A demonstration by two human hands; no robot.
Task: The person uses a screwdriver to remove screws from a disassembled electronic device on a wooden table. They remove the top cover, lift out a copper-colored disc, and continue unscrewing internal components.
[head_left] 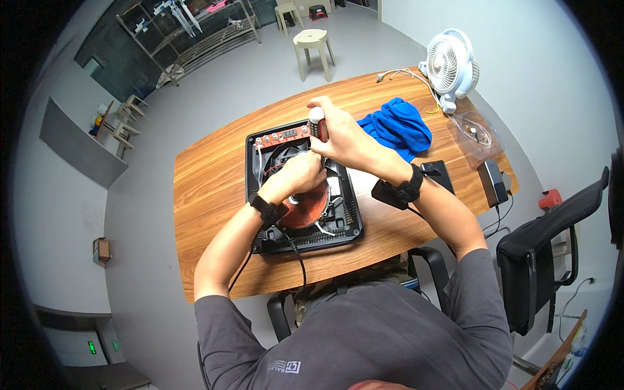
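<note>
An opened induction cooker (pixel 356 227) lies on the wooden table in front of me, its black shell showing the inside. A round copper-coloured coil (pixel 307 213) fills its near part, and a reddish control board (pixel 276 137) runs along the far edge. My right hand (pixel 343 135) is wrapped round the handle of a screwdriver (pixel 317 118), held upright above the cooker. Right below it, my left hand (pixel 303 174) reaches into the shell beside the coil with its fingers closed. What those fingers hold, and the screwdriver's tip, are hidden.
A crumpled blue cloth (pixel 398 129) lies right of the cooker. Further right are a white fan (pixel 448 65), a clear plastic bag (pixel 474 135) with small parts, and a black power adapter (pixel 492 183). Cables hang over the near edge. An office chair (pixel 533 260) stands at right.
</note>
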